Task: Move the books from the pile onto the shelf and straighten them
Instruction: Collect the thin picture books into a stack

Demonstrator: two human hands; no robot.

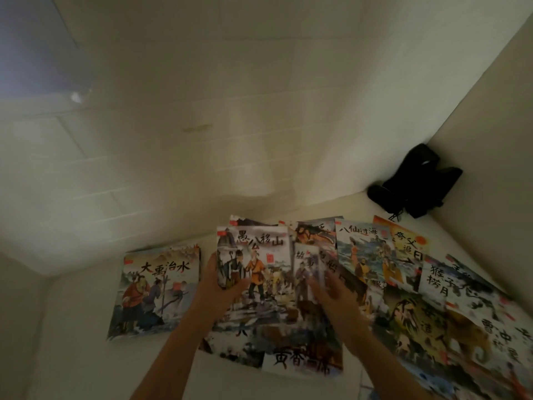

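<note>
A messy pile of thin illustrated books (403,284) with Chinese titles spreads over a white surface (72,342) from the centre to the right edge. A separate book (155,293) showing two figures lies flat at the left. My left hand (219,287) grips the left edge of a book with an orange-clad man (259,272), lifted slightly off the pile. My right hand (331,287) hovers blurred over the pile beside that book, fingers spread, holding nothing I can make out.
White walls close in on the left, back and right. A black object (415,183) sits in the back right corner against the wall. Bare white surface lies left of the separate book and in front of it.
</note>
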